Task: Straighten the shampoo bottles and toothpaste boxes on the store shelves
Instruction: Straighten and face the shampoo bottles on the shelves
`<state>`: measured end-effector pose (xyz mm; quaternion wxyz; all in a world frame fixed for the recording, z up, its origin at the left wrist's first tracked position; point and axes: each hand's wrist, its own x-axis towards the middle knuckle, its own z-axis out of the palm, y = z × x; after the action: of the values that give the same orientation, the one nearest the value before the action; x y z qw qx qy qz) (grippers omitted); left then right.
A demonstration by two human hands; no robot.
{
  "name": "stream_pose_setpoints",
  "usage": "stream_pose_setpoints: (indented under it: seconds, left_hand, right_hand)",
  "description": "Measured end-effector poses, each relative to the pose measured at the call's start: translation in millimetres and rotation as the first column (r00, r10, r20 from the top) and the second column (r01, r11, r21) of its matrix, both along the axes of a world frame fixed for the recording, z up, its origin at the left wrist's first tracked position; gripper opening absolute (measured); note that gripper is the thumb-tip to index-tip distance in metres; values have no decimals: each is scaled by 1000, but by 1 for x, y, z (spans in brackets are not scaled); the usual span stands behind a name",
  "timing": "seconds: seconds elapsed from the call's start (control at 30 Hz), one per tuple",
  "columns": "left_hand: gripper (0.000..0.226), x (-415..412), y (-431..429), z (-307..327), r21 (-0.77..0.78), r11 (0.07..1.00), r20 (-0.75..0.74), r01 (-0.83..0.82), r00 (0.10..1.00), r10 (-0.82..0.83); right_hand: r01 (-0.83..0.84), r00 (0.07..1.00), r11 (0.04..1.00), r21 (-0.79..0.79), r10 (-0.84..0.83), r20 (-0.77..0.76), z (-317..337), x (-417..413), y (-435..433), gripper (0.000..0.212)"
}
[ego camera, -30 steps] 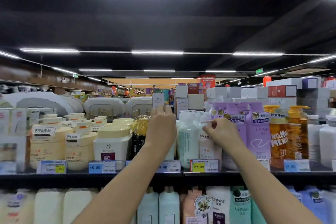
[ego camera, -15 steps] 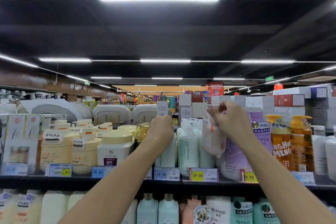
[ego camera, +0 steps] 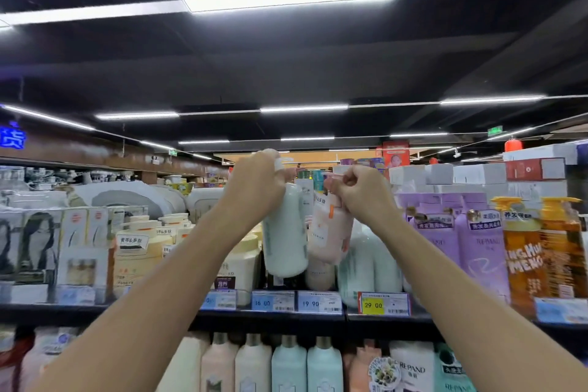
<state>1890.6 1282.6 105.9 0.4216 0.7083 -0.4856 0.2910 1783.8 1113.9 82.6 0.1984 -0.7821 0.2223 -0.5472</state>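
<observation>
My left hand [ego camera: 257,183] grips the pump top of a pale green shampoo bottle [ego camera: 284,232], which hangs lifted above the top shelf [ego camera: 270,315]. My right hand [ego camera: 362,189] holds a pale pink bottle [ego camera: 331,229] by its pump, also raised off the shelf. The two bottles hang side by side and nearly touch. Below and behind them stand more pale green bottles [ego camera: 369,261] on the shelf.
Cream jars [ego camera: 140,251] and boxed products [ego camera: 63,248] fill the shelf's left part. Purple bottles [ego camera: 461,239] and orange pump bottles [ego camera: 541,248] stand on the right. Price tags [ego camera: 318,303] line the shelf edge. A lower shelf row of bottles [ego camera: 289,366] sits beneath.
Both hands have risen. The left hand has lifted the green bottle off the shelf, and the right hand has carried the pink bottle up and leftward beside it.
</observation>
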Motion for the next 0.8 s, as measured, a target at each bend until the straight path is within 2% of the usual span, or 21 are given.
stream_pose_setpoints:
  seconds: [0.27,0.6,0.73,0.8]
  left_hand:
    - [51,8,19,-21,3,999,-55,47,997,-46]
    - [52,5,16,-30,-41,997,-23,58,998,-59]
    - [52,6,13,-31,-22,996,-50,91,994,-92]
    - [52,5,12,-33,-12,995,-62,101,993,-101]
  right_hand:
    - [-68,982,996,53,76,-175,-35,39,3,26]
    - [-35,978,993,115,58,-199,-37,48,-2,25]
    - [-9,953,971,240,81,-292,-51,50,-6,24]
    - [4,943,969,247,79,-324,-54,48,-5,21]
